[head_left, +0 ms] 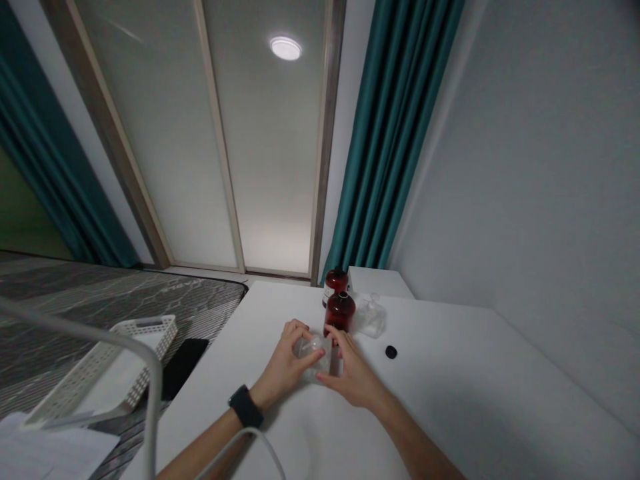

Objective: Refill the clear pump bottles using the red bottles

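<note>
Low over the white table [280,440], a small clear see-through container [316,347] sits between my two hands. My left hand [293,357], wearing a dark watch on the wrist, curves its fingers and thumb around the left side. From the right, my right hand [350,373] grips it with fingers bent and thumb toward the near edge. Just behind stands a red-brown bottle [340,311] without a cap, partly covered by my right fingers. To its right lies a crumpled-looking clear plastic item [371,317]. A round black cap [391,352] rests farther right.
Behind the uncapped bottle is another red-brown bottle [336,279] with a black top, beside a white box [383,283]. Left of the table are a white basket [145,323], a black flat item [185,367] and a pale curved bar [153,393]. A wall borders the right.
</note>
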Demonstrator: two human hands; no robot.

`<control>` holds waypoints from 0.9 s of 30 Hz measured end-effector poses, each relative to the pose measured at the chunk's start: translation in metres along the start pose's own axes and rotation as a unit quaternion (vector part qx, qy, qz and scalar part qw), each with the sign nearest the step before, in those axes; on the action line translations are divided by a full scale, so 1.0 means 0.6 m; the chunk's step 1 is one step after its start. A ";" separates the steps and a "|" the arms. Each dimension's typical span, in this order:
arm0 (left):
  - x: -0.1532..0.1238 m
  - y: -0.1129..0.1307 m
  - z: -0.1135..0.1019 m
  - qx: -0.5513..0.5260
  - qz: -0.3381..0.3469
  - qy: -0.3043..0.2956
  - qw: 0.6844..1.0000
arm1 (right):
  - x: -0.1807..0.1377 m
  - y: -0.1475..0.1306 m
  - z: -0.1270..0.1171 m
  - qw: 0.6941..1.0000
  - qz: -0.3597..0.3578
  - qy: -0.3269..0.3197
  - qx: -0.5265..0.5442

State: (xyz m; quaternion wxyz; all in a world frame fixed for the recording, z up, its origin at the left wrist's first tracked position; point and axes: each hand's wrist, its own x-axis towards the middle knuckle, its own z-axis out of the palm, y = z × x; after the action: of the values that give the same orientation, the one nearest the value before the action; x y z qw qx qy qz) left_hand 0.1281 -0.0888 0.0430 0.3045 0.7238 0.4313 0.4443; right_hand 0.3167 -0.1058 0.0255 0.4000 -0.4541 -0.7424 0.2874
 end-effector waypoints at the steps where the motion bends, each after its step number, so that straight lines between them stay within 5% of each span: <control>1: 0.001 -0.002 0.001 0.000 0.001 0.002 1.000 | 0.000 0.001 0.000 1.000 -0.001 -0.001 -0.001; 12: 0.004 -0.004 -0.023 0.004 0.042 -0.057 0.997 | 0.000 -0.004 -0.017 0.998 0.003 -0.054 0.009; 18: 0.002 -0.012 -0.034 -0.002 0.058 -0.146 0.988 | 0.002 -0.008 -0.026 0.998 -0.003 -0.060 -0.007; 27: 0.000 -0.006 -0.029 -0.015 0.054 -0.108 0.993 | 0.002 -0.005 -0.035 0.998 -0.005 -0.063 -0.003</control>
State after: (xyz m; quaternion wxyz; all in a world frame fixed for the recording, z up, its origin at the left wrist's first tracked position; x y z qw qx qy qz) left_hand 0.1111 -0.0859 0.0471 0.3355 0.7850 0.3497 0.3860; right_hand 0.3328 -0.1047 0.0390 0.3526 -0.4328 -0.7689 0.3115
